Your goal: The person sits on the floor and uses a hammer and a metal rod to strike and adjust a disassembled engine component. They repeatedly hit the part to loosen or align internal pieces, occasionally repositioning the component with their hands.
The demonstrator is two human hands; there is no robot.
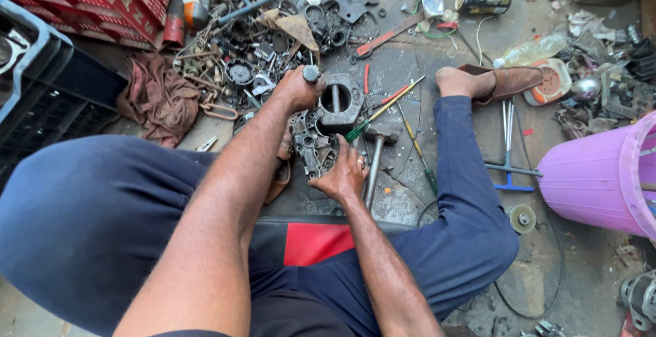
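- On the ground between our knees, our left hand (298, 89) is clenched around the round dark handle (311, 73) of a tool, fist on top, so that we can bear straight down on it.
- The tool's tip is hidden under the fist; it appears to meet the grey metal engine casing (328, 128) near its upper left edge, beside the large round bore (336, 98).
- Our right hand (342, 176) lies with fingers spread on the casing's lower edge, gripping nothing, pressing the part flat against the ground so that it cannot shift.
- A hammer (374, 163) lies just beside that hand, its head at the casing's right side and its handle pointing toward us, within easy reach.
- A green-handled screwdriver (383, 110) rests slanted just beyond the hammer head.
- Farther out, a pile of loose engine parts (266, 43) crowds the far left, with a brown rag (160, 98) beside it.
- A pink plastic bucket (601, 176) stands well apart on the right.
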